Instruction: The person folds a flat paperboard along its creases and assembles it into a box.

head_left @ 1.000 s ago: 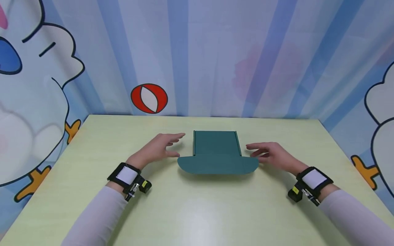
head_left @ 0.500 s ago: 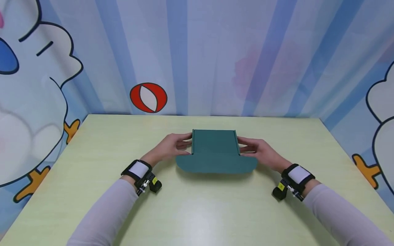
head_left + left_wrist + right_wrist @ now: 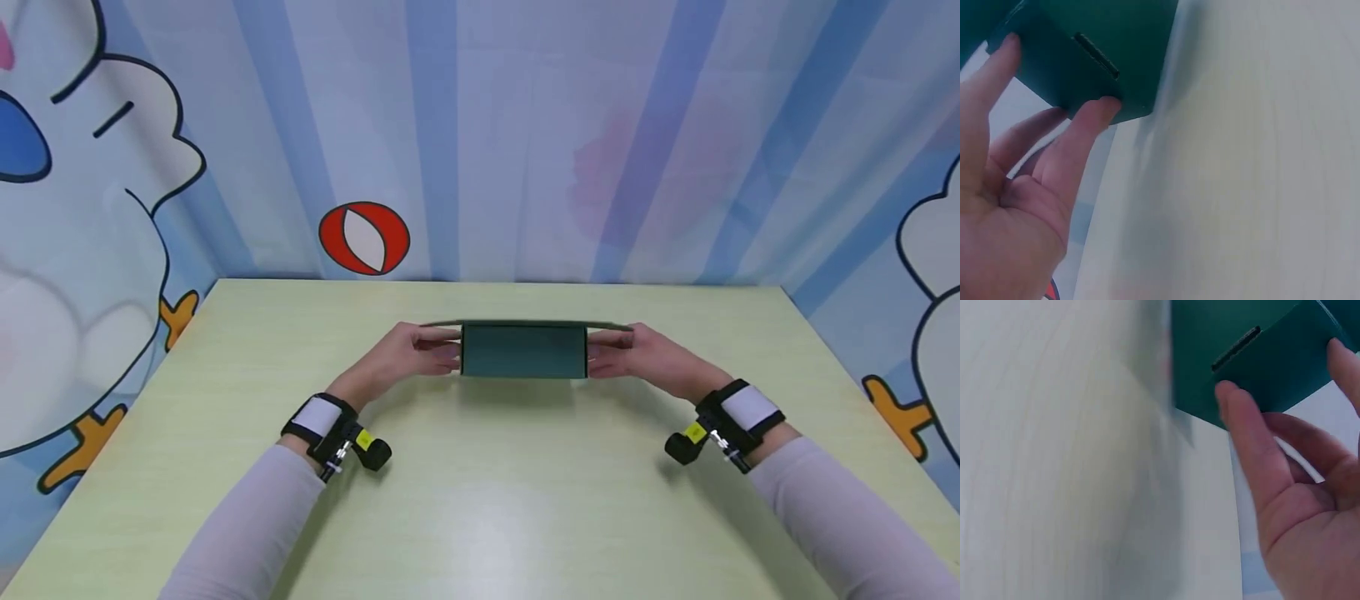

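Observation:
A dark green cardboard box (image 3: pixel 524 351) is held up over the table between both hands, one broad face turned to the head camera. Its wide flap (image 3: pixel 525 322) shows edge-on along the top and spreads over the fingers of each hand. My left hand (image 3: pixel 397 354) grips the box's left end, thumb and fingertips on it. The opposite end is gripped by my right hand (image 3: pixel 660 358) in the same way. Both wrist views show a narrow dark slot (image 3: pixel 1095 55) in the box wall near the thumb; the right wrist view has its own slot (image 3: pixel 1235 349).
The pale wood table (image 3: pixel 495 508) carries the box's shadow below it. Behind stands a striped blue curtain (image 3: pixel 517 142) printed with a red and white ball (image 3: pixel 364 238) and cartoon figures at both sides. Each wrist wears a strapped camera (image 3: pixel 372 452).
Both hands have come in from the sides and taken hold of the box. It has tipped up, so the flap has swung from the near side to the top.

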The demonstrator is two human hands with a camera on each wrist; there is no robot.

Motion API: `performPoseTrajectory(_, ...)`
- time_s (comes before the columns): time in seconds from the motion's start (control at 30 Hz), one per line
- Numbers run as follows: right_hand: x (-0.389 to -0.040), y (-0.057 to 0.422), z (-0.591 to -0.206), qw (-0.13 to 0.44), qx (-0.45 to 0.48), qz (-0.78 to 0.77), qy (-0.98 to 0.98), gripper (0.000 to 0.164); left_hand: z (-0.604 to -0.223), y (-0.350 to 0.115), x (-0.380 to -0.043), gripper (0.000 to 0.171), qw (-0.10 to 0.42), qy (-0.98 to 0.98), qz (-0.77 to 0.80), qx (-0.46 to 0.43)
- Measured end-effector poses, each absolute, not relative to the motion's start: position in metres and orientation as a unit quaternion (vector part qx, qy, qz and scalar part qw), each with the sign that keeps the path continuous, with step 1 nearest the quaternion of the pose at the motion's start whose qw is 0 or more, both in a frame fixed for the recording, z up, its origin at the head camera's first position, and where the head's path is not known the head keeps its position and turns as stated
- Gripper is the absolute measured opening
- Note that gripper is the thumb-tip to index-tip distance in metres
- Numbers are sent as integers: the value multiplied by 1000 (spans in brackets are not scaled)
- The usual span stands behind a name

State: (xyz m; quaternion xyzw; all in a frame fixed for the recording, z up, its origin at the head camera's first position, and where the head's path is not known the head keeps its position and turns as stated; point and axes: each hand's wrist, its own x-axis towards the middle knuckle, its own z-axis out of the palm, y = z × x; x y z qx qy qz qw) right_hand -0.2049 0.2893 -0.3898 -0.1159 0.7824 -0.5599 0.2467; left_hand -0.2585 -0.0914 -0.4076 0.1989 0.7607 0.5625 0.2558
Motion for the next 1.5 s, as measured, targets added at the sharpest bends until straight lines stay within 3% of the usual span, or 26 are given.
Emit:
performPoseTrajectory(0.23, -208, 283, -392, 288, -109, -596, 742, 52, -409, -88, -259, 52, 265, 771, 553, 170)
performPoseTrajectory(0.47, -208, 276, -398, 284, -90, -604, 740, 56, -410, -83, -258, 55, 257, 795, 534, 130)
performPoseTrajectory(0.67, -206, 281, -399, 270, -101, -568, 771, 59, -412, -91, -255, 52, 240, 799, 531, 151)
performPoseTrajectory(0.8, -205, 288, -389, 226, -89, -532, 812, 63, -407, -101, -256, 56, 201, 812, 528, 150)
performPoseTrajectory(1.0, -207, 288, -366, 114, -50, -500, 857, 67, -390, -107, -259, 58, 92, 831, 533, 129)
performPoseTrajectory(1.23, -209, 276, -353, -18, -71, -462, 884, 49, -374, -97, -260, 49, 6, 846, 509, 158)
performPoseTrajectory(1.5, -209, 264, -352, -62, -68, -436, 895, 38, -366, -84, -257, 39, -33, 874, 453, 174)
